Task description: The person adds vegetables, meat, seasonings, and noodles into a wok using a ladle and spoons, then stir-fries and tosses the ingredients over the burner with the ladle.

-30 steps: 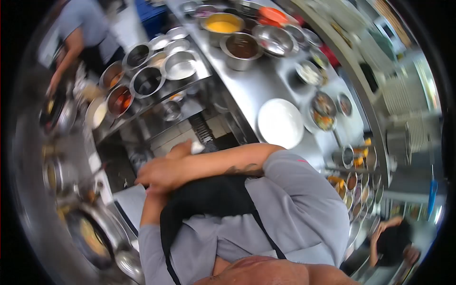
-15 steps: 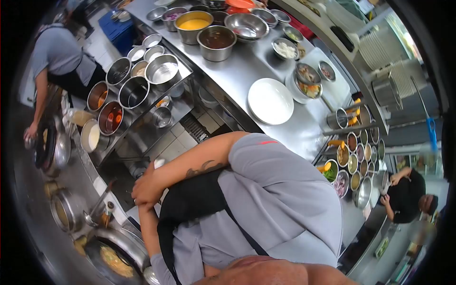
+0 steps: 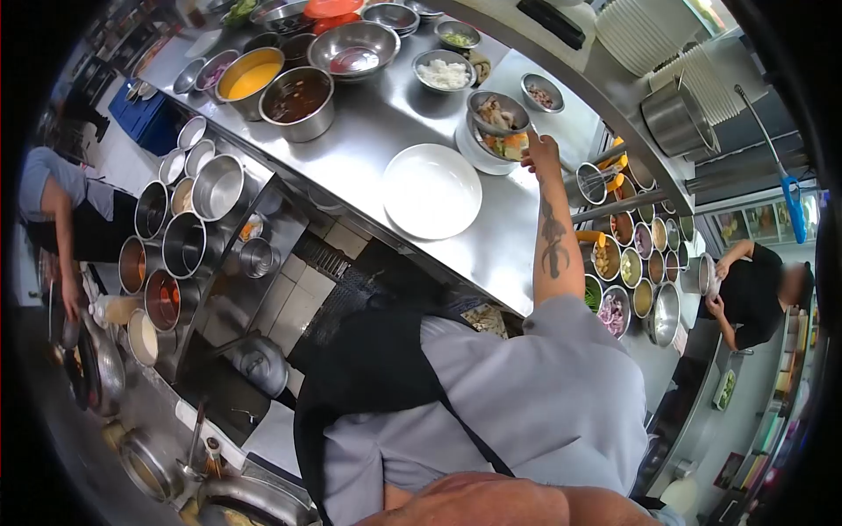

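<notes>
My right arm stretches forward over the steel counter [image 3: 351, 158]. My right hand [image 3: 542, 155] is closed at the near right edge of a bowl of cut vegetables [image 3: 506, 147]; its fingertips are partly hidden. A smaller metal bowl with what looks like sliced meat [image 3: 498, 114] rests tilted on top of it. Under both, a white plate [image 3: 469, 151] shows at the left. To the left of the hand lies a large white plate [image 3: 431, 191]. My left hand is out of view.
Steel pots of yellow [image 3: 250, 74] and dark brown liquid [image 3: 298, 96] stand at the counter's left. Bowls of white food [image 3: 443, 73] and chopped meat [image 3: 542, 92] sit behind. Another person [image 3: 754, 289] stands at the right, and one works at the left [image 3: 70, 202].
My right hand has swung from the left, where it lay by my left arm, across to the stacked bowls. My left arm has gone out of view. My view has turned slightly.
</notes>
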The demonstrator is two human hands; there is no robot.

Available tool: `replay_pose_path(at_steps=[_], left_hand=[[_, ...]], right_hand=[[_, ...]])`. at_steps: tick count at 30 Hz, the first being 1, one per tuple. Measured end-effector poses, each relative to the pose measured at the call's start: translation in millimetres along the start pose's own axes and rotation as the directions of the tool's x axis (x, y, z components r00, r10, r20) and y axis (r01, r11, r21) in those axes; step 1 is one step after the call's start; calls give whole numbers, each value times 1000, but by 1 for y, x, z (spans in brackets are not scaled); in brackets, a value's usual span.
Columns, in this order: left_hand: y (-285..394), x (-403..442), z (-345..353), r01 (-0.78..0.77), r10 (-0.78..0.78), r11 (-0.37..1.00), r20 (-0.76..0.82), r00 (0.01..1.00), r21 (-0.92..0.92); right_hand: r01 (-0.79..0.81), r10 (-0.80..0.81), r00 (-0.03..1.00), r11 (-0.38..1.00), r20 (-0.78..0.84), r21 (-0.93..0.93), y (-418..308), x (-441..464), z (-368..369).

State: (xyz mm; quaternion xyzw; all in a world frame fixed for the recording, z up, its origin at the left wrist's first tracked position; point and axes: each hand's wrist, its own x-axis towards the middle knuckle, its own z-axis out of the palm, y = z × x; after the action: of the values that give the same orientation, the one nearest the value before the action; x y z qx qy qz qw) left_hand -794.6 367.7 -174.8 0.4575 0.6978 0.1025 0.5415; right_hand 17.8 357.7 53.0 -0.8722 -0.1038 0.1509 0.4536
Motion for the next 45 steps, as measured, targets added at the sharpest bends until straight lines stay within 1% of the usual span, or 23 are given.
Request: replay_pose_path(at_steps=[2,6,11,14,21,24,26,27,28,29,30,32,33,34,35,36,37,39,40,41,42,43,45], left_hand=[[-17,5,5,-15,17,999,-42,999,48],[-36,2,9,-13,22,995,-99,995,95],[-43,-4,13,-6,21,994,-132,991,112],[-43,-2,17,-16,33,993,-141,989,121],[-54,-5,23,-34,52,995,-178,983,99],[-70,-13,26,-34,49,996,-204,978,78],[-83,-18,29,-31,43,998,-219,975,60],[-88,-23,31,-30,40,998,-225,974,49],[-93,-28,32,-19,24,999,-216,976,26],[-94,-36,33,-8,9,1000,-206,979,3],[-99,-44,37,7,-12,1000,-203,979,-28],[-102,-59,47,-6,7,1000,-323,946,2],[-106,-66,50,-3,9,1000,-389,921,15],[-117,-67,50,62,-47,998,-404,913,24],[-107,-77,46,-32,-7,993,-334,943,-111],[-100,-88,50,84,-101,995,-419,902,-60],[-84,-103,50,82,-111,993,-446,888,-85],[-87,-122,53,-62,-41,984,-545,837,-169],[-116,-118,59,-95,-31,982,-630,776,-165],[-86,-144,50,-10,-76,991,-629,773,-132],[-98,-148,53,-19,-110,982,-656,747,-186],[-63,-181,40,-49,-164,952,-636,754,-303],[-53,-214,31,-45,-256,919,-682,685,-391]], right_hand=[[-206,167,962,963,217,173,2,31,2],[-205,136,937,960,321,192,7,65,27],[-10,-106,969,887,224,462,-36,44,-22],[-4,-108,974,872,201,489,-54,33,-37],[-98,19,950,966,313,239,9,67,7],[-133,44,944,958,328,255,15,63,4],[6,-55,973,977,226,213,16,65,-8],[183,-182,983,983,-30,17,7,46,-14],[282,-304,949,936,-78,-212,13,65,-12],[330,-421,899,835,-123,-441,16,81,-11],[405,-520,846,772,-121,-490,-5,55,-14],[598,-627,778,758,-37,-260,-32,12,9],[617,-643,766,733,3,-286,-52,-16,28],[820,-836,548,532,23,-213,-58,-28,59],[832,-832,526,460,178,-310,-69,-57,84],[821,-769,570,548,290,-160,-79,-93,116],[839,-697,527,516,486,-170,-88,-131,147],[932,-576,257,361,776,-40,-84,-204,212],[945,-369,139,327,919,-12,-108,-269,221],[945,-328,-58,286,943,157,-99,-305,246],[941,-239,-236,186,942,283,-97,-349,264],[871,-268,-435,116,860,477,-86,-383,287],[801,-191,-581,34,791,597,-90,-470,303]])
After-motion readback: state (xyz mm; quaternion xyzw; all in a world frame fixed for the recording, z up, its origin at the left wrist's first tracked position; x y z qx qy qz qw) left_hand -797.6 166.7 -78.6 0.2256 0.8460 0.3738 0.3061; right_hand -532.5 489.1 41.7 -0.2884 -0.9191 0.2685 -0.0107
